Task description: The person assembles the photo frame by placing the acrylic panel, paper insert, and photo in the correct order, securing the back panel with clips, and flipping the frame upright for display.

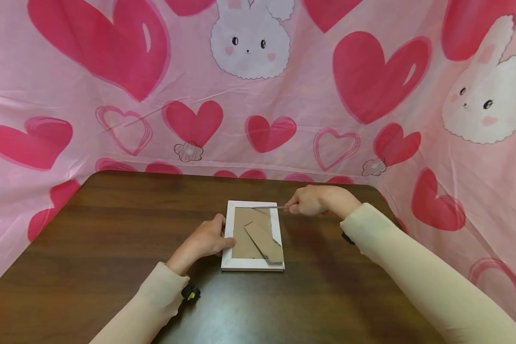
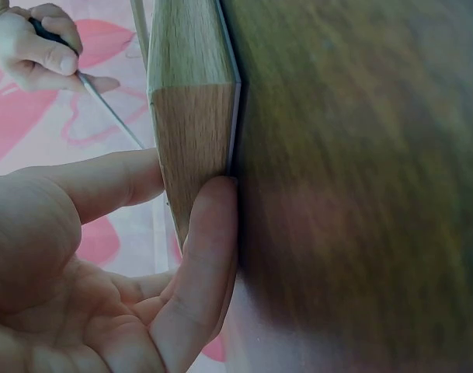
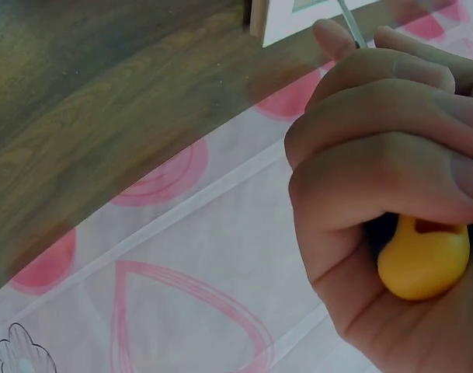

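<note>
A white-edged picture frame (image 1: 252,264) lies back side up, its brown backing board (image 1: 243,220) carrying a slanted stand flap (image 1: 264,241). My left hand (image 1: 208,237) grips the frame's left edge, thumb on top; the left wrist view shows fingers on the wooden side (image 2: 193,132). My right hand (image 1: 311,200) is curled round a screwdriver-like tool with a yellow handle end (image 3: 424,260). Its thin metal shaft (image 1: 268,207) reaches over the top part of the frame, near the backing's upper edge. Whether the tip touches the board I cannot tell.
The dark wooden table (image 1: 124,229) lies under the frame and both arms. Behind it and at both sides hangs a pink cloth (image 1: 232,100) with hearts and rabbits. A black band with a yellow mark (image 1: 191,292) is at my left wrist.
</note>
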A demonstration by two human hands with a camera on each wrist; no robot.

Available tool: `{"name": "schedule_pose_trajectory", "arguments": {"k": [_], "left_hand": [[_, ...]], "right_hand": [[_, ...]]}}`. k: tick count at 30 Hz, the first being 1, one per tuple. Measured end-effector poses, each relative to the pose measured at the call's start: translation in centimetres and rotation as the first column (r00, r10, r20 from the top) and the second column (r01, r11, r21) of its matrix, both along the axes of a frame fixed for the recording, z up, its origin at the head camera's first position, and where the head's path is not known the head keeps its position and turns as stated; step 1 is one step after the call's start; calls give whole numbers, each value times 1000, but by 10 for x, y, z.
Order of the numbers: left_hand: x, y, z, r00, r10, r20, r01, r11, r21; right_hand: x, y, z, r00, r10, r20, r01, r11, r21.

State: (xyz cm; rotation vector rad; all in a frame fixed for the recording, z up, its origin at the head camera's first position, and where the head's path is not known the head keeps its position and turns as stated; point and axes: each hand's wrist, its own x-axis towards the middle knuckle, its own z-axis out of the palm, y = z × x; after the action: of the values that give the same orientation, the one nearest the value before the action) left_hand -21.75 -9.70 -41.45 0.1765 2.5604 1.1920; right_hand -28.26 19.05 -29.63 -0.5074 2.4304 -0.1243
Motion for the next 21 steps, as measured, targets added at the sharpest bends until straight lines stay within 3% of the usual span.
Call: {"name": "schedule_pose_trajectory", "arguments": {"k": [7, 15, 21], "left_hand": [[1, 0, 1, 1000, 0, 5, 0, 1000, 0], [0, 0, 0, 1000, -4, -6, 4, 1000, 3], [1, 0, 1, 1000, -1, -4, 1, 1000, -8]], "right_hand": [[2, 0, 0, 999, 9, -37, -10, 1000, -3], [8, 5, -7, 994, -82, 71, 87, 994, -65], [16, 6, -19, 998, -62, 13, 63, 994, -88]]}}
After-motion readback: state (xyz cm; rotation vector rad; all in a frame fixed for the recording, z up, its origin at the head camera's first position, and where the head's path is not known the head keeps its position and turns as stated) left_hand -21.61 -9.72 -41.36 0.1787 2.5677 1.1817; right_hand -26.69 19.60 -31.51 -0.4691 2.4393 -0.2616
